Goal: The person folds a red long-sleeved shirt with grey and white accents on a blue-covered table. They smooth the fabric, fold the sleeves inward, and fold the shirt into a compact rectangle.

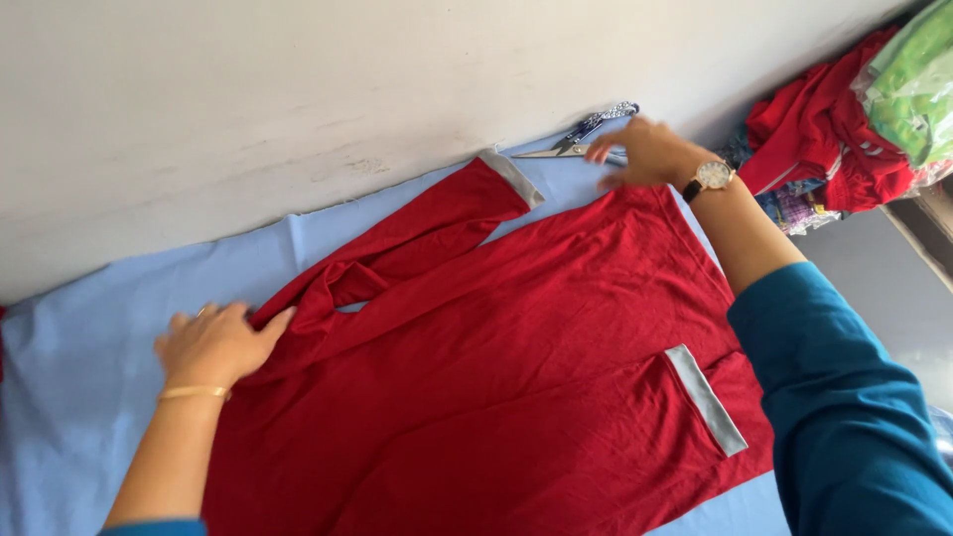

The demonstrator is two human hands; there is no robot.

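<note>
A red long-sleeved garment point(516, 347) with grey cuffs lies spread on a light blue cloth point(79, 347). My left hand point(220, 342) rests flat on the garment's left edge, fingers apart, a gold bangle on the wrist. My right hand point(645, 151), with a wristwatch and a teal sleeve, reaches to the garment's far corner, fingers spread close to a pair of scissors point(581, 136) with blue handles by the wall. One sleeve point(427, 233) stretches toward the wall, its grey cuff point(511, 177) at the end. Another grey cuff point(705, 399) lies at the lower right.
A white wall point(347, 89) runs along the far side of the blue cloth. A heap of clothes, red point(824, 129) and green point(913, 79), sits at the upper right. The grey floor point(884, 278) shows beyond the cloth at right.
</note>
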